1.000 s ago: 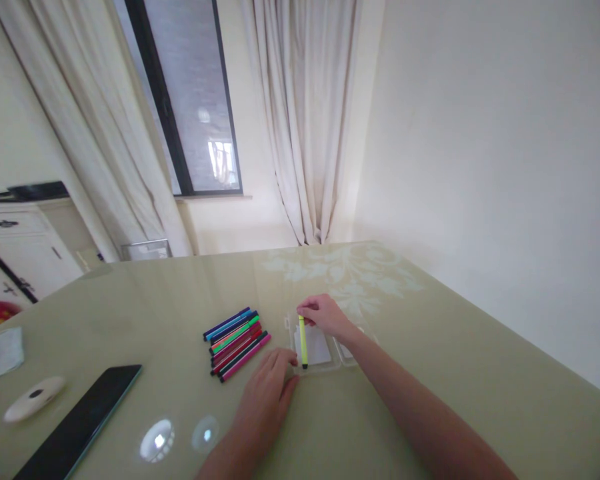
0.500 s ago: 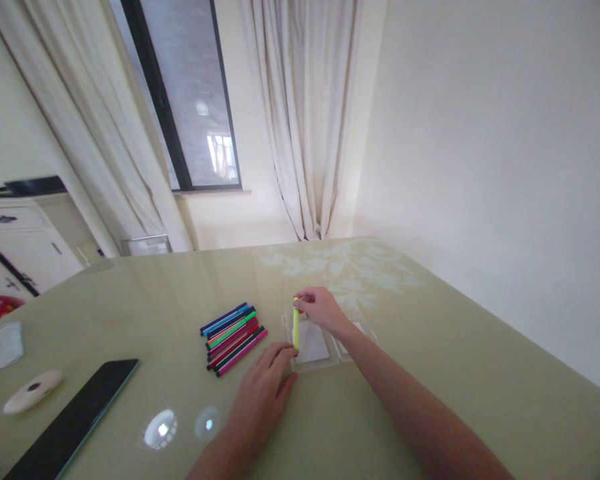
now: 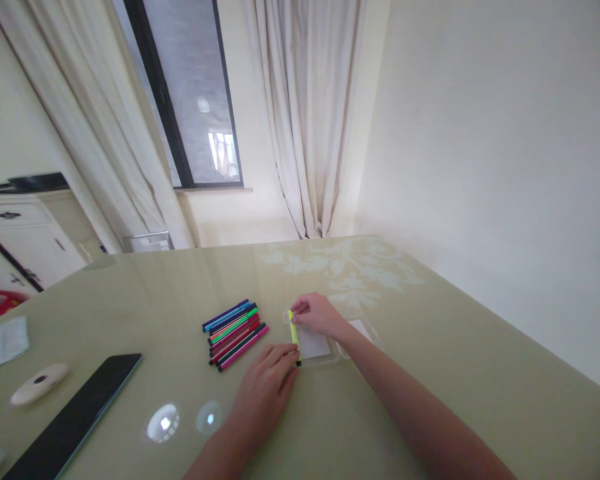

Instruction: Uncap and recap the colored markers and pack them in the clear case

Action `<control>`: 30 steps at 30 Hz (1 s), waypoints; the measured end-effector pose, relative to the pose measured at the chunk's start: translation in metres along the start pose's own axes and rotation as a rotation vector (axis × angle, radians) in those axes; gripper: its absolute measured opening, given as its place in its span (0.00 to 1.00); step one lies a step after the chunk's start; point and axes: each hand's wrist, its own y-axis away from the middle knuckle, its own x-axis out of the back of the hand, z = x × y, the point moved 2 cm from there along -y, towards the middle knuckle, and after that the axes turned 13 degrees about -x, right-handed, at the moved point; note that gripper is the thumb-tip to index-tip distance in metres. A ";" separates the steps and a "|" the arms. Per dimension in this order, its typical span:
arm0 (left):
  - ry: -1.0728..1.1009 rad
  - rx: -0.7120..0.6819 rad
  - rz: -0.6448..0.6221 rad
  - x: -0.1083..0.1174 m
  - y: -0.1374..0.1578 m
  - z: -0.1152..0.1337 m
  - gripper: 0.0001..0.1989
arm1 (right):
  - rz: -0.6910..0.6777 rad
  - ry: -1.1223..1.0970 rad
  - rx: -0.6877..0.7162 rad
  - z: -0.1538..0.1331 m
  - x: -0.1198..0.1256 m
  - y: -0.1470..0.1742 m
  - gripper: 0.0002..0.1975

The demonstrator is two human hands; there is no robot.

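A yellow marker (image 3: 294,331) with a dark lower end lies along the left side of an open clear plastic case (image 3: 325,361). At its far end, my right hand (image 3: 320,313) pinches it between thumb and fingertips. My left hand (image 3: 265,383) has its fingers closed around the near end, the dark tip showing just past them. A white paper insert (image 3: 314,344) lies inside the case, and the case's other half opens out to the right, partly under my right forearm. Left of the case lies a row of several coloured markers (image 3: 237,333), side by side and slanted.
A dark tablet-like slab (image 3: 75,417) lies on the glossy table (image 3: 410,407) at the left. Beside it are a white oval device (image 3: 39,385) and a white cloth or paper (image 3: 3,343). A red object (image 3: 3,305) stands at the left edge. A wall borders the right.
The yellow marker has come down against the case's left side, its far end lower and further left. Both hands keep their grip. The view has shifted slightly.
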 end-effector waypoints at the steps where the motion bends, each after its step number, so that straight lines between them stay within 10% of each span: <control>1: -0.009 -0.012 -0.003 0.000 0.000 0.000 0.15 | -0.002 0.042 0.011 -0.002 0.001 0.002 0.10; 12: -0.029 -0.032 0.025 0.002 -0.002 -0.001 0.16 | -0.006 0.302 0.066 -0.013 0.006 0.014 0.06; 21: -0.436 0.375 0.038 0.039 0.007 -0.038 0.09 | 0.098 0.271 0.097 -0.026 0.035 0.017 0.09; 30: -0.075 0.360 0.140 0.028 0.003 -0.035 0.13 | -0.094 0.161 0.197 -0.040 0.024 0.033 0.09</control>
